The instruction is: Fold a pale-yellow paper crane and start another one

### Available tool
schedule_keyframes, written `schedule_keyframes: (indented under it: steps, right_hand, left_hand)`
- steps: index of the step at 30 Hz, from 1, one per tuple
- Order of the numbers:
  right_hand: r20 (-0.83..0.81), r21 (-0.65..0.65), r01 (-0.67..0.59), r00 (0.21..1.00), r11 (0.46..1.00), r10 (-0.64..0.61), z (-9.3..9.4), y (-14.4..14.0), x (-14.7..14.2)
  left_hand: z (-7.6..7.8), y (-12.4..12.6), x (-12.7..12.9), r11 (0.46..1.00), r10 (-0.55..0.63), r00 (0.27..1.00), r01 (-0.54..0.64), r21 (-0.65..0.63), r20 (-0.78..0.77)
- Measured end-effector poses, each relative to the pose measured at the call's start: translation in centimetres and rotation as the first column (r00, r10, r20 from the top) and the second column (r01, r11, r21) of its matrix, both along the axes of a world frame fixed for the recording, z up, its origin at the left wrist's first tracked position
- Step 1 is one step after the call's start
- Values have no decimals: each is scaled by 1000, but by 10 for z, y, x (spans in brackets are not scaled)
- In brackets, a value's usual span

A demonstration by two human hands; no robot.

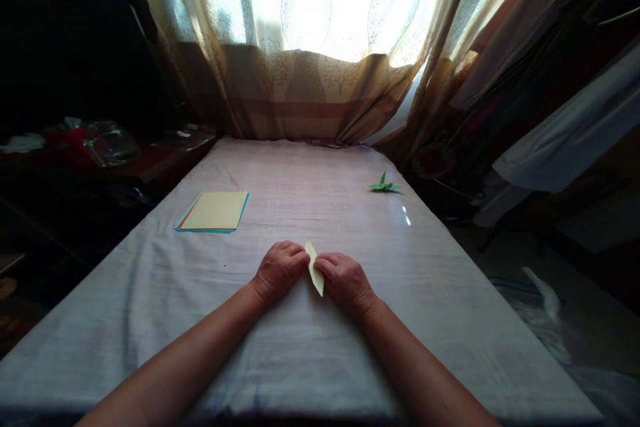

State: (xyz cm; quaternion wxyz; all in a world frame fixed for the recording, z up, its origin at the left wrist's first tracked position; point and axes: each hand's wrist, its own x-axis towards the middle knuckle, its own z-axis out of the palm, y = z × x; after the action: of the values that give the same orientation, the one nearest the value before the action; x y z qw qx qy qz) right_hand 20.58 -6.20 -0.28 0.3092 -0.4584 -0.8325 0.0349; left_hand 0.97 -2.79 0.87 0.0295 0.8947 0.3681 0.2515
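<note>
A narrow piece of folded pale yellow paper (316, 276) is held between my two hands above the near middle of the table. My left hand (283, 270) pinches its left edge with curled fingers. On the other edge, my right hand (346, 280) grips it between thumb and fingers. The paper has a pointed lower end and tilts slightly. Both sets of fingertips are partly hidden behind the knuckles and the paper.
A stack of square coloured paper (215, 211), yellow on top, lies at left on the cloth-covered table (300, 173). A green folded paper crane (385, 185) stands near the right edge. Curtains (295, 87) hang behind. Clothes (565, 127) hang at right.
</note>
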Motion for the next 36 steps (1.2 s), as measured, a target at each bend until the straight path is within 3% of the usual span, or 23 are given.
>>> schedule_keyframes:
  steps: [8, 12, 17, 21, 26, 36]
  right_hand:
    - [125, -82, -53, 990, 995, 63, -6, -11, 10]
    - [111, -91, -55, 992, 994, 65, -7, -7, 10]
    - [50, -103, -63, 996, 993, 68, -5, 4, 9]
    - [8, -142, -42, 999, 989, 44, -6, 11, 8]
    - [31, -191, 41, 999, 981, -36, -10, 14, 1]
    - [64, -175, 191, 981, 966, -182, -10, 14, -9]
  left_hand:
    - [0, -13, -15, 995, -101, 986, 103, 8, -133]
    - [1, -19, -11, 993, -66, 980, 83, 85, -186]
    - [0, -21, -4, 996, -12, 979, 30, 86, -204]
    - [-1, -20, -3, 1000, 9, 991, -9, -4, -132]
    - [-1, -18, 4, 969, 141, 987, -153, -193, -76]
    - [7, -8, 12, 923, 211, 968, -243, -298, -135]
